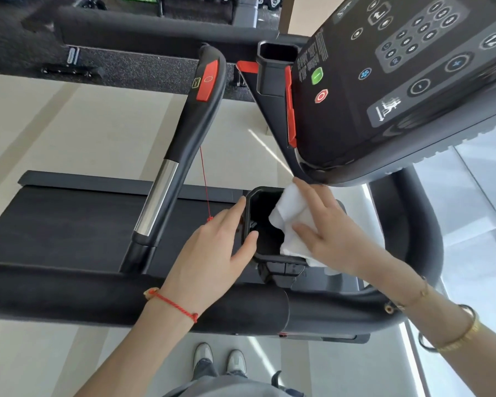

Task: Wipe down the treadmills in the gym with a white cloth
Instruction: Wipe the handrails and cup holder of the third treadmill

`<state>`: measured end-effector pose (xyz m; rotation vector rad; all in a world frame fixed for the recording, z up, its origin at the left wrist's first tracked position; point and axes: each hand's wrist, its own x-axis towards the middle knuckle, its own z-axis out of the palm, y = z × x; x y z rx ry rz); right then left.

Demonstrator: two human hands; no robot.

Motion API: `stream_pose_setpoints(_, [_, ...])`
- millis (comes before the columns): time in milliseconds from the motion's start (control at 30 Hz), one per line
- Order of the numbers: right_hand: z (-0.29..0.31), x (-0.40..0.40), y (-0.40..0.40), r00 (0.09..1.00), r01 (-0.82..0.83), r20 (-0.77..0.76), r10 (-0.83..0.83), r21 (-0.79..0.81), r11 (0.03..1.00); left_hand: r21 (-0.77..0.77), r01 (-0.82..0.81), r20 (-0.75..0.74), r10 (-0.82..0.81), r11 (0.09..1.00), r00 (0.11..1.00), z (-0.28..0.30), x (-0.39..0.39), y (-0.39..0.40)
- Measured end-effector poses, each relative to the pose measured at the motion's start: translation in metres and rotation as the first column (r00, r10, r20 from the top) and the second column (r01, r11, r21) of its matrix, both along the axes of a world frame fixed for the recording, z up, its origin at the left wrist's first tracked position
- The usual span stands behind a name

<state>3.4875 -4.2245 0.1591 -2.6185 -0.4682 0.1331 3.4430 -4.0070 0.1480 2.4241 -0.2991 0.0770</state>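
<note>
I look down on a black treadmill. Below its console is a black cup holder. A white cloth drapes over the holder's right rim and partly into it. My right hand presses the cloth against that rim with straight, spread fingers. On the holder's left rim rests my left hand, fingers straight along the outside and thumb tip at the rim's edge. The holder's inside is dark and I cannot tell what it contains.
A black and chrome handrail with a red stop button runs up the left, and a red safety cord hangs from it. The belt lies left, a padded side bar crosses in front, and a second cup holder sits farther up.
</note>
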Motion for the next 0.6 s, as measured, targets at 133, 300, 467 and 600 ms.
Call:
stream_pose_setpoints(133, [-0.001, 0.013, 0.011, 0.998, 0.002, 0.066, 0.005, -0.108, 0.994, 0.015, 0.003, 0.009, -0.003, 1.0, 1.0, -0.002, 0.001, 0.0])
stream_pose_setpoints(300, [-0.003, 0.004, 0.019, 0.986, 0.16, 0.052, -0.159, -0.012, 0.987, 0.003, 0.001, 0.0, -0.001, 1.0, 1.0, -0.004, 0.002, 0.001])
stream_pose_setpoints(467, [-0.009, -0.03, 0.015, 0.922, 0.373, -0.188, -0.339, 0.195, 0.907, 0.015, 0.002, 0.001, -0.002, 1.0, 1.0, -0.005, 0.002, 0.001])
stream_pose_setpoints(600, [0.003, -0.001, 0.015, 0.943, 0.303, -0.186, -0.276, 0.138, 0.943, 0.016, 0.017, -0.005, -0.017, 1.0, 1.0, -0.002, 0.002, 0.002])
